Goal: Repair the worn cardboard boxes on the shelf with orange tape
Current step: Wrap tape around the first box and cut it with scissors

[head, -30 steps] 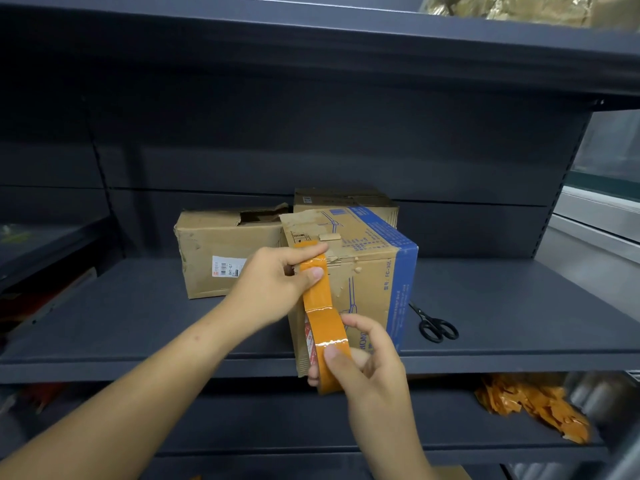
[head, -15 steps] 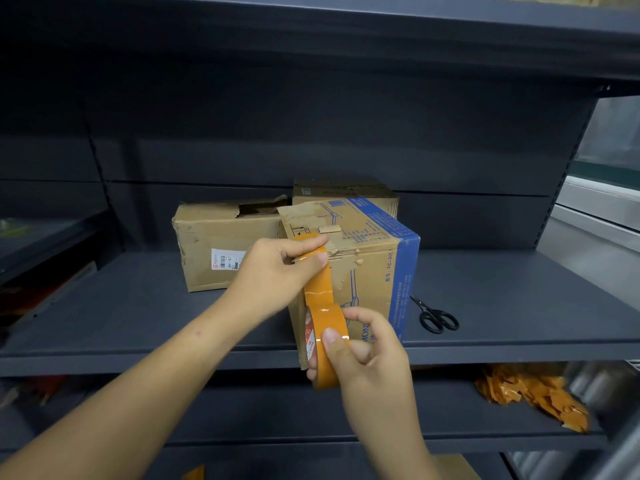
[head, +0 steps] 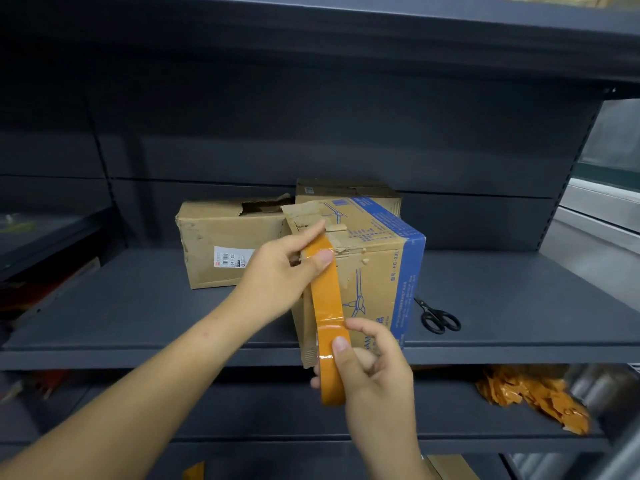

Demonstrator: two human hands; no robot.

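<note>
A worn cardboard box with a blue side [head: 375, 268] stands at the front edge of the dark shelf [head: 145, 310]. My right hand [head: 372, 370] grips the orange tape roll [head: 331, 379] in front of the box's lower edge. My left hand [head: 284, 268] pinches the free end of the orange tape strip [head: 327, 292] near the box's top front edge. The strip runs taut from roll to fingers down the box's front face. Two other boxes sit behind: a torn plain one [head: 221, 242] to the left and a smaller one [head: 346, 189] at the back.
Black scissors [head: 438, 315] lie on the shelf just right of the blue-sided box. A heap of orange tape scraps [head: 533, 396] lies on the lower shelf at the right. The shelf above [head: 346, 39] overhangs closely. A grey upright stands at the right.
The strip of tape between my hands has grown longer. My left hand has lifted its end up toward the box's top edge while my right hand stays low with the roll.
</note>
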